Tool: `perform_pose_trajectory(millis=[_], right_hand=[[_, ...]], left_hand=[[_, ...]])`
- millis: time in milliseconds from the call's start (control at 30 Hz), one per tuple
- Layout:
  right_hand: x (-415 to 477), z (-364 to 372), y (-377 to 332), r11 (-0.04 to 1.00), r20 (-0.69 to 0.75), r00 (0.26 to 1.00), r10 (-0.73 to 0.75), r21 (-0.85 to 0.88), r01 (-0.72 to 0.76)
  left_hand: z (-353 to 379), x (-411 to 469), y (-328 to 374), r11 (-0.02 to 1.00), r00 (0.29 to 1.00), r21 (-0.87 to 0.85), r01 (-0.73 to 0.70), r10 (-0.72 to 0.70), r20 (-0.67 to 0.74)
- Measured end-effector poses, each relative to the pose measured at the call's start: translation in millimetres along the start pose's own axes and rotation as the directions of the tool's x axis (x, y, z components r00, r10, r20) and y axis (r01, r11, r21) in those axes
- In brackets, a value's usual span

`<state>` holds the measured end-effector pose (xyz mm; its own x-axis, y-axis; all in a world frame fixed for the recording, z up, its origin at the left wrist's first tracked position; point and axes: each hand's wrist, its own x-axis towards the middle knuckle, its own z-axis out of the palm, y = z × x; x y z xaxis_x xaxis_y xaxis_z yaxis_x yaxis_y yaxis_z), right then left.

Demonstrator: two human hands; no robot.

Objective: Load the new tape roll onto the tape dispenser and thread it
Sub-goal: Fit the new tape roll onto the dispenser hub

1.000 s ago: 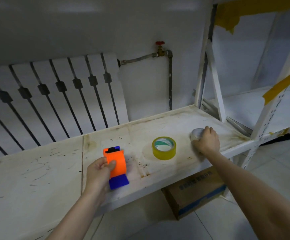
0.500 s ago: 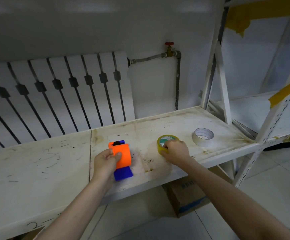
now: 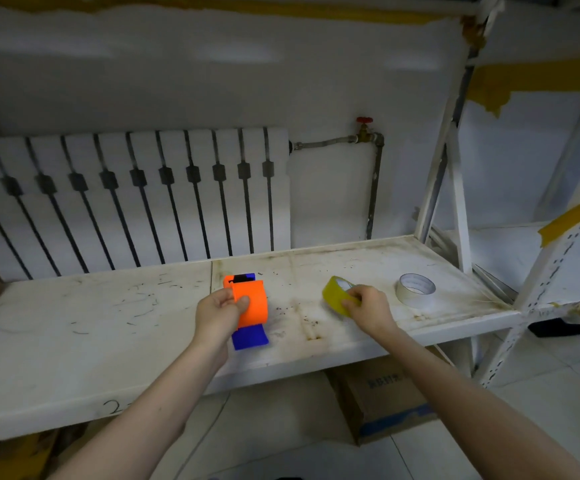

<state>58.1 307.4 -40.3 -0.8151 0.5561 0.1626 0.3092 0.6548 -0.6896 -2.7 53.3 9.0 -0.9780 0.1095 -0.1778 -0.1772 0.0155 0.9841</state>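
My left hand (image 3: 217, 315) grips the orange and blue tape dispenser (image 3: 248, 303) by its left side, just above the white shelf (image 3: 108, 327). A yellow tape roll (image 3: 335, 297) is tilted up on edge off the shelf, pinched in my right hand (image 3: 368, 308), a little to the right of the dispenser. Part of the roll is hidden behind my fingers.
An empty white tape core (image 3: 415, 289) lies flat on the shelf to the right. A radiator (image 3: 125, 199) and a pipe with a red valve (image 3: 364, 128) stand behind. White shelf posts (image 3: 454, 202) rise at the right; a cardboard box (image 3: 382, 400) sits below.
My right hand left the white core, moved left to the yellow roll and has lifted it onto its edge. The left hand kept hold of the dispenser.
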Motion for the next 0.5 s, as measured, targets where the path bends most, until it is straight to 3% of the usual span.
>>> perform_pose_trajectory(millis=[133,267,367,500], right_hand=[[-22,-16,-30,0.959,-0.031,0.998,0.057,0.279,-0.046],[-47,-24,-63,0.753,0.092,0.980,0.178,0.628,-0.196],[-68,-26,-85,0.611,0.179,0.961,0.212,0.743,-0.273],[-97,-24,-114,0.566,0.181,0.972,0.152,0.790,-0.236]], left_hand=[[-10,-15,8,0.999,0.999,0.006,-0.032,0.031,0.014],[-19,-33,12,0.997,0.997,0.027,-0.077,0.077,0.025],[-24,-48,14,0.991,0.991,0.043,-0.130,0.129,0.037],[-30,-70,18,0.961,0.963,0.068,-0.267,0.264,0.046]])
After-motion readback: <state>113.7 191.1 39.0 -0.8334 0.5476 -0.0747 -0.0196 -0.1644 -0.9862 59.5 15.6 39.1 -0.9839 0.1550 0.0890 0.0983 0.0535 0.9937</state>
